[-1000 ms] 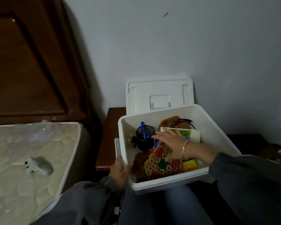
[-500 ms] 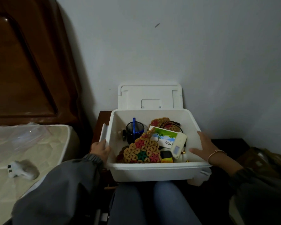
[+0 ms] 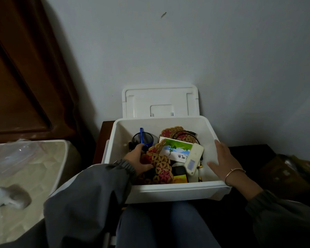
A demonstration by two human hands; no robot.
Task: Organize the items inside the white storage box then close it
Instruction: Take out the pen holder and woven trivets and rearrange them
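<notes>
The white storage box (image 3: 168, 191) sits on the person's lap, its lid (image 3: 160, 102) standing open at the far side against the wall. The hands are apart. The left hand (image 3: 137, 159) is inside the box at its left, with the thumb across the face of a colourful woven mat (image 3: 160, 165) and gripping its left edge. The right hand (image 3: 222, 162) lies flat with straight fingers against the box's right wall, holding nothing. Far left in the box stands a black mesh cup (image 3: 147, 137) with a blue pen (image 3: 141, 135). A green and blue carton (image 3: 177, 149) lies in the middle, with a white remote (image 3: 193, 159) leaning on its right end. A second woven mat (image 3: 171, 131) and a black cable (image 3: 185, 134) lie at the far side. A mattress (image 3: 25, 167) is at the left.
</notes>
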